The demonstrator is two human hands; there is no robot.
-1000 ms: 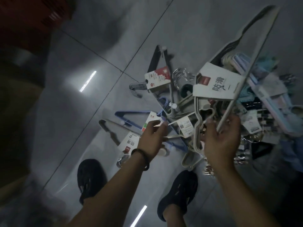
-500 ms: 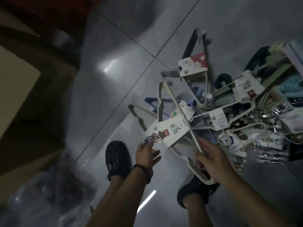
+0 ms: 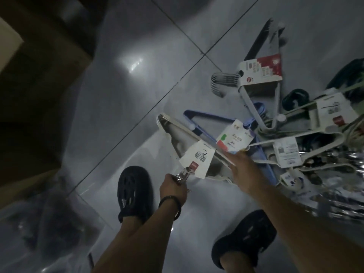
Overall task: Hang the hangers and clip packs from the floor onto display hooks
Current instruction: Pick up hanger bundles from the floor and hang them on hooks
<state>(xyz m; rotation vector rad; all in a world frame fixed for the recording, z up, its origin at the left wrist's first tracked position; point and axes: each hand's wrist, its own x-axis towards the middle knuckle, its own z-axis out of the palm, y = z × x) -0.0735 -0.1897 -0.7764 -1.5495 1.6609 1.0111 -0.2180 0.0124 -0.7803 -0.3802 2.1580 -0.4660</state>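
Grey floor tiles carry the remaining hanger pile (dim, partly blurred), while the cream hanger pack, now lifted clear, hangs with its hooks clamped in the left hand, the right hand gripping its bar, ready for hanging.

head view, steeply downward (close)

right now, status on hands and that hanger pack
Left hand shut on metal hooks of white hanger pack. Right hand grips its frame. Floor pile remains alongside.
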